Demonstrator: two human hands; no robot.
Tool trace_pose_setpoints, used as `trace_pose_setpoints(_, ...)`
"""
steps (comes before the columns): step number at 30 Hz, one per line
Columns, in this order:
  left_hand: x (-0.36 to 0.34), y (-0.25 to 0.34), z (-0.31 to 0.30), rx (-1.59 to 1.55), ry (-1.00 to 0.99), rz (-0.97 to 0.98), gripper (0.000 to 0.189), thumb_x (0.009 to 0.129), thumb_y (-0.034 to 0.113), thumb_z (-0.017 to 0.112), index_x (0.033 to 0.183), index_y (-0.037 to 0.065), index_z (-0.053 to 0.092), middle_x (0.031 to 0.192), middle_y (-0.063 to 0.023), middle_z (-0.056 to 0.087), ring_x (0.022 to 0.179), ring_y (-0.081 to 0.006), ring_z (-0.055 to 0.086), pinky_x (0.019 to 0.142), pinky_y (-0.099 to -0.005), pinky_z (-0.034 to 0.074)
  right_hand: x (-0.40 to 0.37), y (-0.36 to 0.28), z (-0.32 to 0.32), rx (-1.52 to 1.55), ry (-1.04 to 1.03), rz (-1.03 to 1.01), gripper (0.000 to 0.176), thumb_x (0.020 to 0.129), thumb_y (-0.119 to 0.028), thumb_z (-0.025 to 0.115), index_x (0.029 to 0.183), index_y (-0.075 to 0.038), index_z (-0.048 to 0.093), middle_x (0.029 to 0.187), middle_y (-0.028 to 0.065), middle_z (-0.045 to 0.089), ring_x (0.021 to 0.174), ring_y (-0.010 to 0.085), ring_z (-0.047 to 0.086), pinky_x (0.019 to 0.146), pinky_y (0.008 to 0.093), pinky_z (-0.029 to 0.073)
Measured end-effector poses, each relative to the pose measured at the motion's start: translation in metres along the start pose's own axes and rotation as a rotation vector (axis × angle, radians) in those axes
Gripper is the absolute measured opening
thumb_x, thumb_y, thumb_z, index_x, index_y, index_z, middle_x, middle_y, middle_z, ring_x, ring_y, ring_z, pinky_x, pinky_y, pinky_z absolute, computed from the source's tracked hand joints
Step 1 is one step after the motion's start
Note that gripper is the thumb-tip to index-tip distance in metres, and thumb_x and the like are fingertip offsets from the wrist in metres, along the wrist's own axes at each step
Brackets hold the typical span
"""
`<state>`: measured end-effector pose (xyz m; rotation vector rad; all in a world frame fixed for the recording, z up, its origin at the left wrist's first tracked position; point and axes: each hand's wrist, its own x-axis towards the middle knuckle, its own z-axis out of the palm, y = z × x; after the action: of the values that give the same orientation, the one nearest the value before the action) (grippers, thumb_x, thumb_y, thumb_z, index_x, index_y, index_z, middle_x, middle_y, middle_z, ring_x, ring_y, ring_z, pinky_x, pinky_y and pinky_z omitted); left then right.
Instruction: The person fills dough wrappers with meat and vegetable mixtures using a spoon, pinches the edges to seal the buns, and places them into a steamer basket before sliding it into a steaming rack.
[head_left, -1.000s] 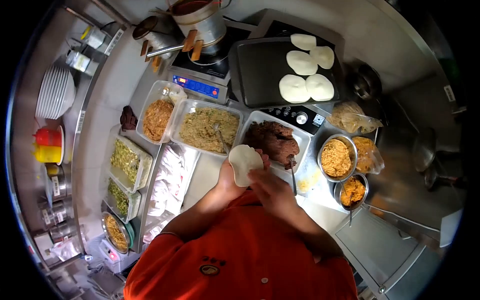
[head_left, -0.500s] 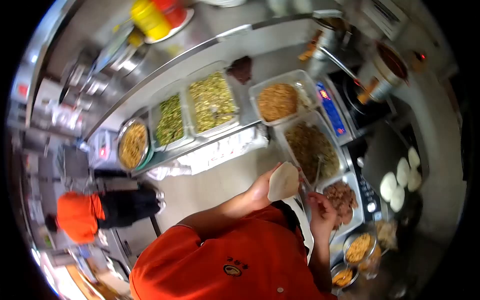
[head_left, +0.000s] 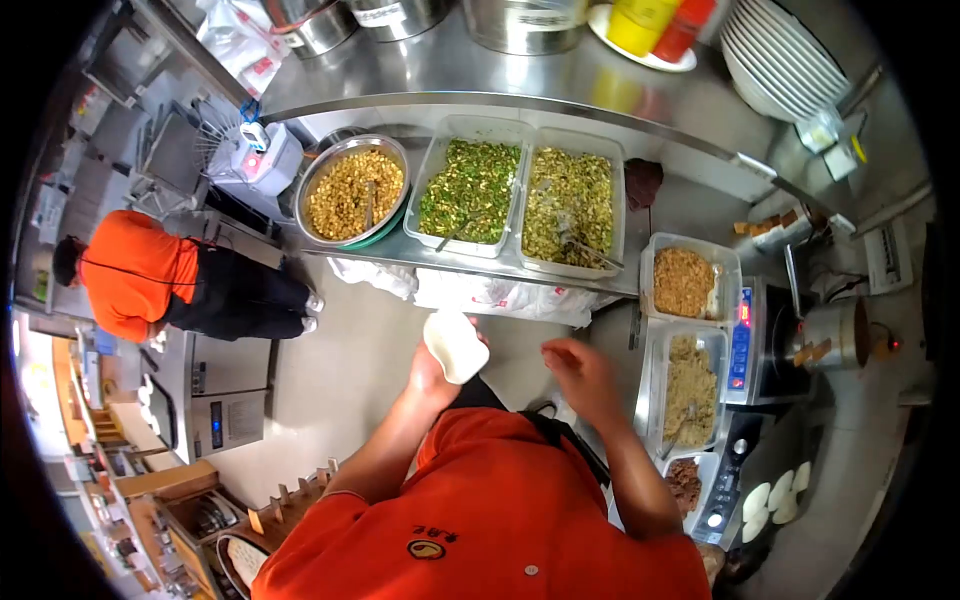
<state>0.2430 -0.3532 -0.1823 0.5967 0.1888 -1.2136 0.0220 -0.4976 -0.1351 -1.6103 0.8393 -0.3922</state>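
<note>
My left hand (head_left: 428,372) holds a pale, round flatbread (head_left: 456,346), its palm and fingers under and around the bread's left side. The bread bends a little, its near face turned up. Off to the right, my right hand (head_left: 582,378) hovers above the floor, slightly blurred, its fingers loosely bent and apart with nothing seen in them. Nearest to that hand on the right is a clear tub of greyish-tan filling (head_left: 690,390). Below it stands a smaller tub of brown chopped meat (head_left: 684,484).
Ahead, a steel shelf carries a bowl of yellow diced food (head_left: 352,195), a tub of chopped greens (head_left: 470,190) and a tub of paler green mix (head_left: 572,195). A tub of orange-brown crumbs (head_left: 684,282) sits beside an induction cooker (head_left: 742,340). A co-worker (head_left: 150,275) stands left.
My view has swung left toward the shelf. The flatbread in my left hand has moved away from the right-hand tubs, and my right hand has left the meat tub.
</note>
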Motion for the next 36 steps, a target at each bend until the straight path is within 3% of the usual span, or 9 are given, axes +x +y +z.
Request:
trace_pose_setpoints(12, 0.057, 0.230, -0.070, 0.083, -0.026, 0.001, 0.052, 0.110, 0.036, 0.032, 0.130, -0.003, 0.059, 0.108, -0.0165, 0.070, 0.101, -0.0301, 0.067, 0.096, -0.0411, 0.054, 0.273, -0.079, 0.206, -0.307, -0.159, -0.148, 0.024, 0.096, -0.021, 0.070, 0.106, 0.001, 0.074, 0.096, 0.0193, 0.077, 0.086, 0.0314, 0.076, 0.078, 0.0384, 0.058)
trace_pose_setpoints(14, 0.060, 0.246, -0.086, 0.042, 0.150, 0.080, 0.050, 0.111, 0.035, 0.031, 0.121, -0.003, 0.062, 0.105, -0.0168, 0.070, 0.101, -0.0307, 0.067, 0.095, -0.0420, 0.053, 0.302, -0.073, 0.229, -0.356, -0.141, -0.174, 0.022, 0.095, -0.020, 0.068, 0.097, 0.000, 0.074, 0.093, 0.0206, 0.075, 0.086, 0.0357, 0.074, 0.078, 0.0430, 0.058)
trace_pose_setpoints(18, 0.067, 0.270, -0.119, -0.174, 0.078, 0.175, 0.037, 0.106, 0.026, 0.039, 0.109, 0.001, 0.066, 0.110, -0.0154, 0.069, 0.102, -0.0340, 0.066, 0.100, -0.0473, 0.052, 0.362, -0.076, 0.277, -0.566, -0.178, -0.228, 0.027, 0.097, -0.023, 0.064, 0.086, 0.001, 0.070, 0.089, 0.0200, 0.074, 0.084, 0.0391, 0.072, 0.078, 0.0495, 0.056)
trace_pose_setpoints(19, 0.068, 0.274, -0.122, -0.151, 0.227, 0.187, 0.039, 0.105, 0.027, 0.039, 0.113, 0.000, 0.065, 0.115, -0.0170, 0.069, 0.106, -0.0350, 0.066, 0.099, -0.0474, 0.054, 0.379, -0.076, 0.295, -0.682, -0.208, -0.201, 0.027, 0.097, -0.023, 0.064, 0.087, 0.001, 0.072, 0.091, 0.0207, 0.074, 0.086, 0.0391, 0.072, 0.078, 0.0500, 0.057)
trace_pose_setpoints(23, 0.080, 0.283, -0.124, -0.181, 0.189, 0.200, 0.048, 0.106, 0.035, 0.034, 0.124, -0.001, 0.060, 0.117, -0.0168, 0.069, 0.106, -0.0343, 0.067, 0.099, -0.0471, 0.055, 0.428, -0.065, 0.352, -1.033, -0.349, -0.144, 0.028, 0.091, -0.025, 0.070, 0.089, 0.002, 0.074, 0.088, 0.0223, 0.074, 0.083, 0.0395, 0.073, 0.075, 0.0479, 0.059)
trace_pose_setpoints(28, 0.092, 0.282, -0.137, -0.259, 0.247, 0.343, 0.048, 0.107, 0.032, 0.028, 0.121, 0.001, 0.061, 0.110, -0.0153, 0.069, 0.104, -0.0331, 0.067, 0.100, -0.0475, 0.055, 0.462, -0.060, 0.359, -1.078, -0.414, -0.126, 0.025, 0.091, -0.021, 0.069, 0.086, 0.003, 0.076, 0.089, 0.0244, 0.074, 0.085, 0.0396, 0.075, 0.073, 0.0494, 0.060)
trace_pose_setpoints(31, 0.101, 0.288, -0.142, -0.220, 0.328, 0.370, 0.046, 0.107, 0.032, 0.028, 0.120, 0.004, 0.062, 0.110, -0.0129, 0.070, 0.104, -0.0309, 0.068, 0.098, -0.0463, 0.055, 0.480, -0.068, 0.348, -1.181, -0.373, -0.217, 0.020, 0.089, -0.016, 0.068, 0.084, 0.003, 0.076, 0.086, 0.0245, 0.074, 0.084, 0.0391, 0.075, 0.071, 0.0488, 0.060)
trace_pose_setpoints(33, 0.105, 0.289, -0.142, -0.240, 0.524, 0.340, 0.044, 0.104, 0.032, 0.033, 0.118, 0.005, 0.065, 0.107, -0.0133, 0.072, 0.103, -0.0315, 0.068, 0.095, -0.0456, 0.056, 0.482, -0.074, 0.335, -1.020, -0.075, -0.542, 0.017, 0.089, -0.012, 0.067, 0.083, 0.001, 0.075, 0.084, 0.0233, 0.073, 0.082, 0.0380, 0.075, 0.070, 0.0471, 0.060)
trace_pose_setpoints(36, 0.118, 0.288, -0.166, -0.260, 0.486, 0.352, 0.046, 0.104, 0.035, 0.033, 0.120, 0.007, 0.065, 0.111, -0.0124, 0.072, 0.106, -0.0304, 0.069, 0.096, -0.0453, 0.056, 0.490, -0.086, 0.330, -1.003, 0.033, -0.808, 0.014, 0.089, -0.009, 0.065, 0.083, 0.001, 0.074, 0.083, 0.0230, 0.073, 0.080, 0.0371, 0.074, 0.069, 0.0456, 0.060)
